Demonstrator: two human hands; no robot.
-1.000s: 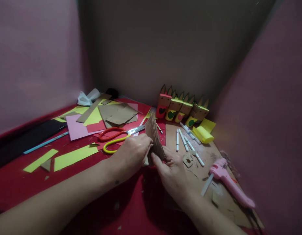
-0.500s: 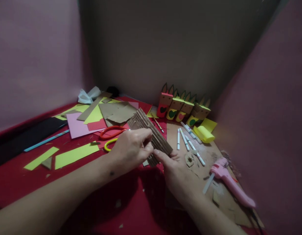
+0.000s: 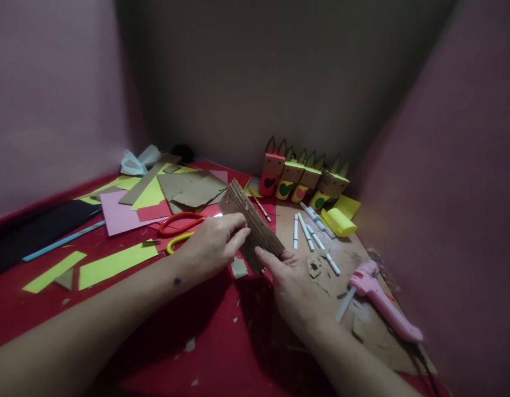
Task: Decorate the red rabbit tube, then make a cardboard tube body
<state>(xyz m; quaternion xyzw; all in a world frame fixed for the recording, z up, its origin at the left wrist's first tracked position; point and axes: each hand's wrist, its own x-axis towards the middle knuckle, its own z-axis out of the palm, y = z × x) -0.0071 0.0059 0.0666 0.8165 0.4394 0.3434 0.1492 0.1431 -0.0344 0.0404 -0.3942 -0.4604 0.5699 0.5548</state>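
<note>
A strip of brown corrugated cardboard (image 3: pixel 252 220), its ridges bare, is held tilted above the red table surface. My right hand (image 3: pixel 291 281) grips its lower right end, thumb on top and the other fingers underneath. The fingers of my left hand (image 3: pixel 215 242) are pinched together against the strip's left side; whatever lies between the fingertips is hidden. A small torn scrap (image 3: pixel 239 268) lies just below the strip. Behind my left hand rest scissors (image 3: pixel 182 223) with one red and one yellow handle loop.
Decorated red and yellow paper figures (image 3: pixel 298 179) stand along the back wall. White markers (image 3: pixel 310 234) and a pink glue gun (image 3: pixel 381 298) lie on a cardboard sheet at right. Coloured paper (image 3: pixel 120 264) and cardboard pieces (image 3: pixel 192 190) cover the left. A blue-striped stick (image 3: pixel 64 241) lies there too.
My left hand has drawn back slightly to the left across the cardboard. The strip has tilted a little, and more of the small scrap below shows. The view has shifted slightly.
</note>
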